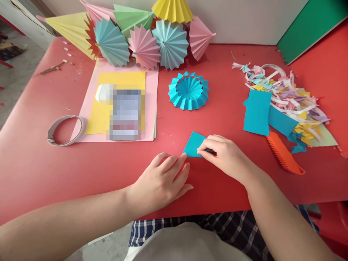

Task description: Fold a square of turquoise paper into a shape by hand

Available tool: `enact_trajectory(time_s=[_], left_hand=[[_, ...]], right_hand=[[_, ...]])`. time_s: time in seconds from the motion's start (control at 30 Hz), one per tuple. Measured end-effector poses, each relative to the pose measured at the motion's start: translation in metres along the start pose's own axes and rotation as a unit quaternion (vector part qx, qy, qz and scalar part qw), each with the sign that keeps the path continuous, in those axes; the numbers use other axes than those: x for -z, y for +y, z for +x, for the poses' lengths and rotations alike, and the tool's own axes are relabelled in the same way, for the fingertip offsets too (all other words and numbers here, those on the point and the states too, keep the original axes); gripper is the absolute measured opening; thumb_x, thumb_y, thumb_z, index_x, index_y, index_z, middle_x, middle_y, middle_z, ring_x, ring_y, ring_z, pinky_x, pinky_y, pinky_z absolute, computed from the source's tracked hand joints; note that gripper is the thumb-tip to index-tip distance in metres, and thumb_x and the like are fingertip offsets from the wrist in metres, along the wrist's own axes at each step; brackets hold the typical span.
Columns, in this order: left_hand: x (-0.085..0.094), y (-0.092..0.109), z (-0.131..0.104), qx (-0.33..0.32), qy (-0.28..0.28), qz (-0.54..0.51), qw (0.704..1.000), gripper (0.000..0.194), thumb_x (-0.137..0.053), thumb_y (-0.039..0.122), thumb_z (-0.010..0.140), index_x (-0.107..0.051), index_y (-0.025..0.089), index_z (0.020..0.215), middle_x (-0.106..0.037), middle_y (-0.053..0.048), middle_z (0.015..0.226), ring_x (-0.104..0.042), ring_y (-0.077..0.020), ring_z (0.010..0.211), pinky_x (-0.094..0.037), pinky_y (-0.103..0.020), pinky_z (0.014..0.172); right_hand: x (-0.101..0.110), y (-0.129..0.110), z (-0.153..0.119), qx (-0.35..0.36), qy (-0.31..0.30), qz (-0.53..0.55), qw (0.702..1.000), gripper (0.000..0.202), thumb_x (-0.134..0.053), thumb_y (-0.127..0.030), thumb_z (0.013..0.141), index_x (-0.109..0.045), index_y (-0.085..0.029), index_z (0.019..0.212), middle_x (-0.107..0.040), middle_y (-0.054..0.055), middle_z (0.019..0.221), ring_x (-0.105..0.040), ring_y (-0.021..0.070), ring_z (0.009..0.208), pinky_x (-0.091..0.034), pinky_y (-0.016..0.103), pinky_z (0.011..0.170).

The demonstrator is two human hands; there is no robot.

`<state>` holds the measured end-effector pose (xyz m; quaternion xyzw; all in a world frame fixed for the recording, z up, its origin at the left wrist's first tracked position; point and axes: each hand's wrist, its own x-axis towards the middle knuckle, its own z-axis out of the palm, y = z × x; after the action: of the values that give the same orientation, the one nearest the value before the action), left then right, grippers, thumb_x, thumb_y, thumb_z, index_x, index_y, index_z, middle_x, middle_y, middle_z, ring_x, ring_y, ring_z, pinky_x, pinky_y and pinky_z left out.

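Blue paper piece (192, 144) lies on the red table (108, 170), between the hands, nearer side of the pleated blue paper (188, 88). One corner points away from the person; the near edge runs roughly left–right. Long axis: cannot tell, right end covered. Right hand (225, 154): thumb and forefinger pinch the piece. Left hand (163, 177): fingers loosely spread, one fingertip at the left corner.

Beyond the right hand (221, 154), room between pleated rosette (188, 90) and blue cards (257, 113) — orange toothed tool (284, 154) blocking-side, rightward.
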<state>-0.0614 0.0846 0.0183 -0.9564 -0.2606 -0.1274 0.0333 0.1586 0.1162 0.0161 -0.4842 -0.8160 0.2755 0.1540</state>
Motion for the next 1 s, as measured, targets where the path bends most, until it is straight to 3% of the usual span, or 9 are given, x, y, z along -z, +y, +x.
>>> enact_trajectory(time_s=[0.33, 0.47, 0.57, 0.67, 1.0], left_hand=[[0.0061, -0.0019, 0.0021, 0.026, 0.021, 0.036, 0.999, 0.019, -0.055, 0.027, 0.084, -0.066, 0.012, 0.088, -0.070, -0.009, 0.092, -0.056, -0.0195, 0.075, -0.046, -0.037, 0.072], [0.0034, -0.0013, 0.0009, 0.056, 0.042, 0.039, 0.997, 0.022, -0.057, 0.025, 0.082, -0.064, 0.012, 0.099, -0.070, -0.005, 0.086, -0.054, -0.0195, 0.074, -0.041, -0.036, 0.064], [0.0009, 0.0014, 0.0011, 0.066, 0.015, 0.036, 0.997, 0.031, -0.055, 0.029, 0.084, -0.061, 0.013, 0.109, -0.068, -0.006, 0.091, -0.054, -0.0201, 0.076, -0.040, -0.036, 0.063], [-0.0001, 0.0022, 0.0018, 0.077, -0.024, 0.036, 0.996, 0.038, -0.052, 0.036, 0.085, -0.059, 0.012, 0.114, -0.066, -0.006, 0.083, -0.054, -0.0198, 0.071, -0.039, -0.035, 0.061], [0.0037, -0.0057, 0.0020, 0.062, 0.022, 0.059, 0.996, 0.024, -0.053, 0.030, 0.084, -0.065, 0.011, 0.093, -0.060, -0.003, 0.065, -0.050, -0.0162, 0.059, -0.038, -0.033, 0.057]], right_hand=[[-0.0015, 0.0004, 0.0009, 0.002, 0.004, -0.001, 1.000, 0.012, -0.051, -0.014, 0.084, -0.056, -0.019, 0.074, -0.057, 0.002, 0.074, -0.052, 0.0143, 0.073, -0.040, 0.025, 0.066], [-0.0012, 0.0006, 0.0006, 0.002, 0.001, 0.001, 1.000, 0.012, -0.051, -0.013, 0.084, -0.056, -0.018, 0.074, -0.057, 0.002, 0.074, -0.052, 0.0146, 0.074, -0.040, 0.026, 0.066], [-0.0011, 0.0010, 0.0006, 0.003, 0.001, 0.005, 1.000, 0.012, -0.051, -0.012, 0.083, -0.056, -0.019, 0.074, -0.058, 0.002, 0.076, -0.052, 0.0149, 0.075, -0.040, 0.026, 0.067], [-0.0010, 0.0011, 0.0007, 0.003, 0.005, 0.007, 1.000, 0.013, -0.051, -0.012, 0.084, -0.055, -0.019, 0.074, -0.059, 0.003, 0.076, -0.053, 0.0151, 0.075, -0.040, 0.026, 0.067], [-0.0014, 0.0005, 0.0008, 0.000, 0.003, 0.008, 1.000, 0.013, -0.051, -0.013, 0.083, -0.055, -0.019, 0.073, -0.059, 0.002, 0.076, -0.053, 0.0149, 0.076, -0.041, 0.026, 0.067]])
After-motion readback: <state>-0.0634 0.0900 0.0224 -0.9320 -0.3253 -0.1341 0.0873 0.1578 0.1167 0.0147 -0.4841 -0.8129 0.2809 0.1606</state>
